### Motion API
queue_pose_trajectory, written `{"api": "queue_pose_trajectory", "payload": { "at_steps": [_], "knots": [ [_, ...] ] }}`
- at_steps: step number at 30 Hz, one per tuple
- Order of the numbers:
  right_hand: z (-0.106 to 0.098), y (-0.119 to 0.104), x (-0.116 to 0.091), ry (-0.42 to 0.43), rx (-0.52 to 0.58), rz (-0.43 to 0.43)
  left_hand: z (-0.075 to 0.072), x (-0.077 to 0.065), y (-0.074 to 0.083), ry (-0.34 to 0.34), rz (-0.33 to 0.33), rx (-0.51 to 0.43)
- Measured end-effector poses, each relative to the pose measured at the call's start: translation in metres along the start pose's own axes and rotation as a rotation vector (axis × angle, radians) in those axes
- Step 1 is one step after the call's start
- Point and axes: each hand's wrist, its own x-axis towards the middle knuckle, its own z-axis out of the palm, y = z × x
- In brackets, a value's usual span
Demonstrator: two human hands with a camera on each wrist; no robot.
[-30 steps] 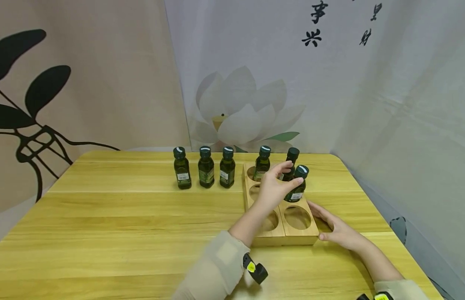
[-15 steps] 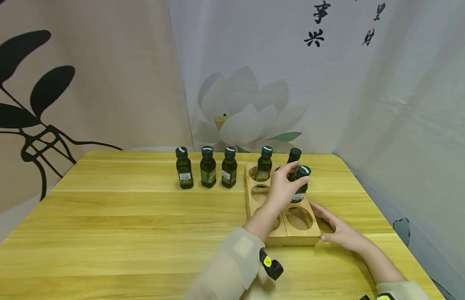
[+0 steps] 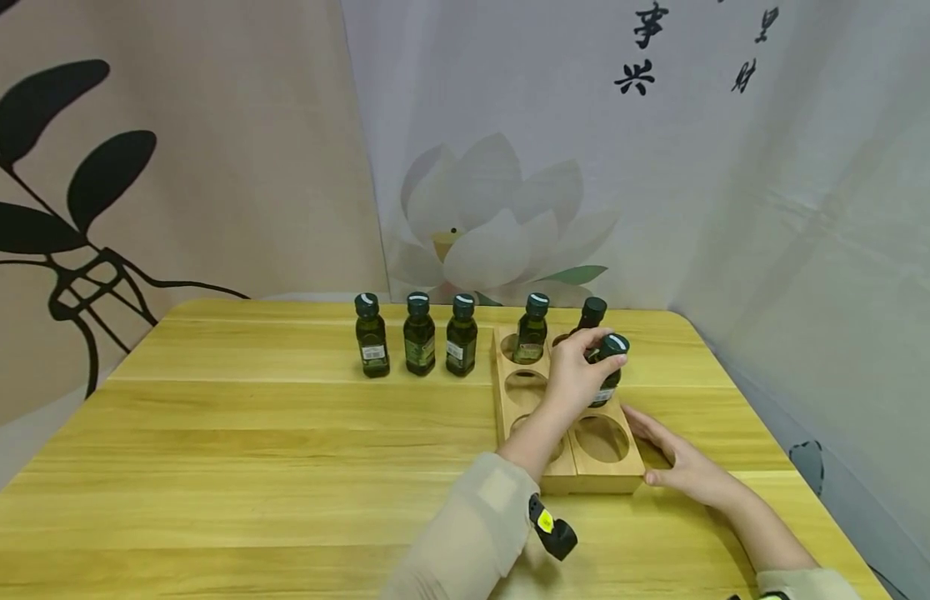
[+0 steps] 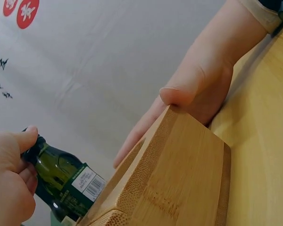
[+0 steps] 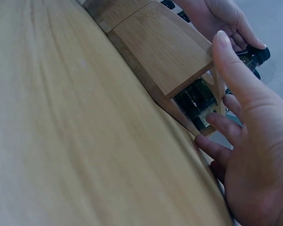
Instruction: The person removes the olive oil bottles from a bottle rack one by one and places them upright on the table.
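Note:
My left hand (image 3: 573, 371) pinches a small dark green glass bottle (image 3: 606, 389) by its neck, just below the cap. In the left wrist view, the thumb lies on the neck of that bottle (image 4: 68, 181) and a barcode label faces the camera. Its base is at the middle hole of the right column in a wooden bottle rack (image 3: 603, 483); how deep it sits is hidden. My right hand (image 3: 682, 462) rests against the rack's right side, its thumb at the near corner and its fingers extended along the side.
Three similar capped bottles stand in a row left of the rack, the nearest to it being this bottle (image 3: 461, 337). Another bottle (image 3: 532, 333) stands in the rack's back left hole, and one (image 3: 592, 312) at the back right. A cloth backdrop (image 3: 285, 167) hangs behind the wooden table (image 3: 247, 467).
My left hand has shifted slightly right, and its fingers now come closer round the bottle's neck. The right hand stays against the rack. The whole view has drifted a little.

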Motion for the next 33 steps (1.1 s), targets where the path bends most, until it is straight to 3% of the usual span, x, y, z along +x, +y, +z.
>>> {"api": "queue_pose_trajectory", "payload": {
  "at_steps": [8, 18, 33],
  "knots": [
    [0.000, 0.001, 0.001, 0.002, -0.002, 0.003, -0.003, 0.004, 0.008, 0.015, 0.055, 0.003],
    [0.001, 0.003, 0.000, 0.004, -0.011, -0.007, -0.010, 0.009, 0.028, 0.028, 0.056, 0.029],
    [0.001, 0.005, 0.001, 0.001, -0.012, -0.036, -0.036, 0.014, 0.058, 0.035, 0.157, -0.014]
  ]
}}
